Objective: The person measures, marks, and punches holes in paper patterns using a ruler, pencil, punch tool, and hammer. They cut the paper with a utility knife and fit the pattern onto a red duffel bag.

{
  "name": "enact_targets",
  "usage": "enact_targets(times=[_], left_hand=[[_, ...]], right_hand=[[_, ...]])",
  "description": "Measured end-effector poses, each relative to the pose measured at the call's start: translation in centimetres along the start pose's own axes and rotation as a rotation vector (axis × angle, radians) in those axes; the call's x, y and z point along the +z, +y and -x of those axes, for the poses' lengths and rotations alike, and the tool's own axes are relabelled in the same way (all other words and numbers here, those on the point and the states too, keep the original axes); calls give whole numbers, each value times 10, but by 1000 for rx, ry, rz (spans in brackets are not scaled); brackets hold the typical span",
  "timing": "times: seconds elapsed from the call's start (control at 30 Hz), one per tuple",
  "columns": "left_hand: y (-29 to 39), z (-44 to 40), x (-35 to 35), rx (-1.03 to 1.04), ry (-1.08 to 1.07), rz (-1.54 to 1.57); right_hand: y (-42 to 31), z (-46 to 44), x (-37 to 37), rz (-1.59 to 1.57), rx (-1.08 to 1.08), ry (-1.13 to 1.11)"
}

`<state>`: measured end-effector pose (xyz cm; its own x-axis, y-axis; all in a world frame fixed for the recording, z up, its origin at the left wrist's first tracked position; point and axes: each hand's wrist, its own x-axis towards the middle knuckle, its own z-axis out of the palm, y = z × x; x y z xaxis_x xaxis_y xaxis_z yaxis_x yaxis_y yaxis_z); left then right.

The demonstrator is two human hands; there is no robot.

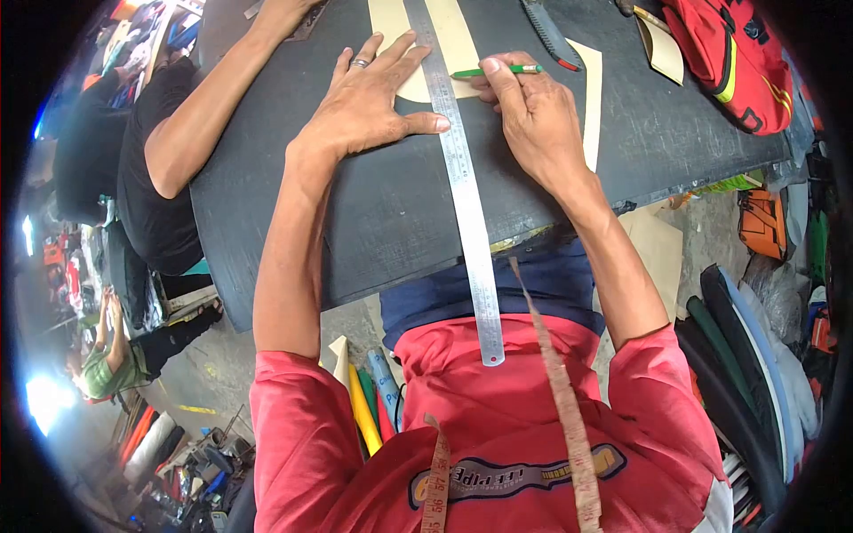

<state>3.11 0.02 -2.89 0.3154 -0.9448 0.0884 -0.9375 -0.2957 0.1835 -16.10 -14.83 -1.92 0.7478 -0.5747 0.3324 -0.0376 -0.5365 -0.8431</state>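
Observation:
My left hand (378, 96) lies flat with its fingers spread. It presses down a long steel ruler (464, 178), the thumb resting across the ruler and the fingertips on its left side. Under the ruler is a cream-coloured pattern piece (456, 40) with a rounded near end. A green pencil (498, 70) is gripped in my right hand (538, 111), its tip pointing left, close to the ruler's right edge over the cream piece. The ruler runs toward me past the table edge, over my lap.
On the dark table (382, 222) lie a utility knife (553, 34), a narrow cream strip (593, 107) and a red bag (733, 62). A co-worker's arm (213, 98) rests at the left. A tape measure (569, 417) hangs over my shirt. Rolls of material (737, 373) stand at the right.

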Motion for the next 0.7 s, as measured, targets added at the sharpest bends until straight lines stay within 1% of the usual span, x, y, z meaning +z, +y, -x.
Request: enact_targets(times=[0.13,0.4,0.53,0.6,0.63,0.7], left_hand=[[-1,1,1,4,6,-13],[-1,0,0,18,-5,-13],[-1,0,1,18,-4,-15],[-1,0,1,21,2,-20],[0,0,0,10,-7,-15],[1,-1,-3,7,-5,-16]], right_hand=[[-4,0,0,15,27,-8],[-6,-6,2,138,-103,-21],[-8,-6,-1,161,-58,-43],[-14,0,-10,236,-197,-108],[-22,3,-16,237,-202,-106],[-35,9,-29,2,172,-90]])
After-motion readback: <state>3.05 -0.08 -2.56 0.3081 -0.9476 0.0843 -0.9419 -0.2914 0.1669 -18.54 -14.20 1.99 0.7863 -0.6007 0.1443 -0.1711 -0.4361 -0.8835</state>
